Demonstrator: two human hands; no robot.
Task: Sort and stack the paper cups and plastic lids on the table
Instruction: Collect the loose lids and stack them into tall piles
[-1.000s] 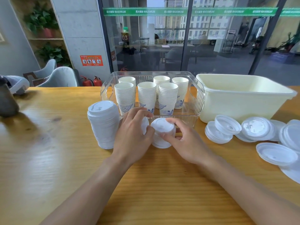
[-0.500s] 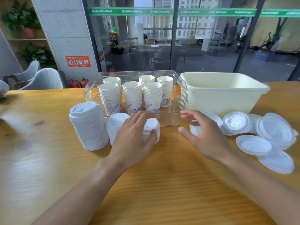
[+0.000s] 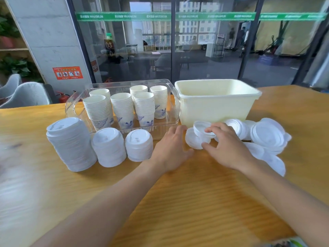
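Note:
Three stacks of white plastic lids stand in a row on the wooden table: a tall wide stack (image 3: 71, 143), a middle stack (image 3: 109, 146) and a smaller stack (image 3: 139, 144). Several stacks of paper cups (image 3: 122, 108) sit inside a clear tray (image 3: 170, 111). My right hand (image 3: 226, 145) grips a small lid (image 3: 202, 129) lying among loose lids (image 3: 193, 140). My left hand (image 3: 171, 148) rests on the table beside those lids, fingers relaxed, holding nothing. More loose lids (image 3: 267, 134) lie in a heap to the right.
A cream plastic bin (image 3: 215, 102) stands behind the loose lids, next to the clear tray. Grey chairs (image 3: 25, 94) are past the table's far left edge. A glass wall runs behind the table.
My left hand has let go of the small lid stack and moved right. My right hand has reached onto the loose lids and taken hold of one. The view has shifted right.

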